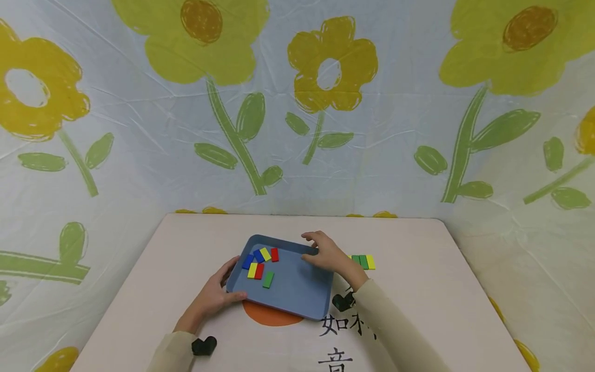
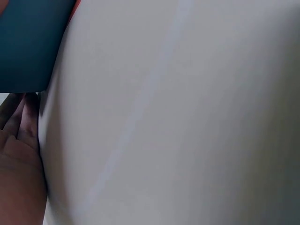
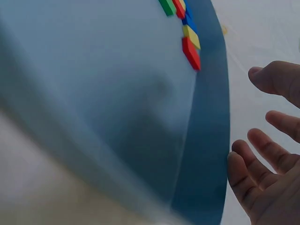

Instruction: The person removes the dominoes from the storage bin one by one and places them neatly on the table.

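A shallow blue-grey tray [image 1: 297, 281] is tilted slightly over the table. My left hand [image 1: 215, 293] grips its left end, thumb at the near rim; in the left wrist view the fingers [image 2: 29, 117] meet the tray's underside or edge. Inside, toward the left, lie several small flat tiles: a green tile [image 1: 268, 280], a red tile [image 1: 275, 254], others yellow and blue. Over the far right corner is my right hand [image 1: 328, 253]. Its fingers are spread, and in the right wrist view one fingertip [image 3: 234, 161] is at the outer wall of the tray [image 3: 206, 117].
Right of the tray, a short row of green and yellow tiles [image 1: 363, 262] lies on the pale table [image 1: 400, 310], partly behind my right wrist. An orange printed shape [image 1: 271, 314] and black characters show on the tabletop. A flower-patterned cloth [image 1: 372, 170] hangs behind and at the sides.
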The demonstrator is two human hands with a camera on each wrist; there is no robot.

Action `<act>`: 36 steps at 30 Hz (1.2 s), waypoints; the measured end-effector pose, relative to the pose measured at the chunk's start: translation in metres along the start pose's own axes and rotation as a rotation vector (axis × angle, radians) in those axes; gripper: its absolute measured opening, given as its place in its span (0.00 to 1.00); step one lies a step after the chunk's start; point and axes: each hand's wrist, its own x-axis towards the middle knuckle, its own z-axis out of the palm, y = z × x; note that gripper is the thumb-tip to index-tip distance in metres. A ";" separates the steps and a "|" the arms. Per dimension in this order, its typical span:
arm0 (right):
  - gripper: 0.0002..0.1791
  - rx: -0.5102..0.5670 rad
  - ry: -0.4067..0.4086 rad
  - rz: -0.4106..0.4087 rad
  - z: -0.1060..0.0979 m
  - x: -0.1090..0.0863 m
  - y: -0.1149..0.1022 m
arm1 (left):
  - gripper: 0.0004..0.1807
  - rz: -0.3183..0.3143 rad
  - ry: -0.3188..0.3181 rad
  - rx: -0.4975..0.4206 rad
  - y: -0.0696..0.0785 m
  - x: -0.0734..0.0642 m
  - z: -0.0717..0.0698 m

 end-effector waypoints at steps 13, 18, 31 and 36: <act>0.34 0.012 -0.165 -0.067 0.036 0.025 -0.023 | 0.55 0.007 -0.001 -0.015 0.000 0.000 -0.001; 0.31 0.027 -0.194 -0.071 0.046 0.031 -0.025 | 0.55 0.017 -0.007 -0.025 -0.001 0.002 0.001; 0.25 0.029 -0.287 -0.059 0.053 0.026 -0.026 | 0.57 -0.024 -0.003 -0.010 0.001 0.001 0.002; 0.24 0.026 -0.327 -0.040 0.050 0.022 -0.028 | 0.56 -0.015 0.000 -0.003 0.001 0.001 0.000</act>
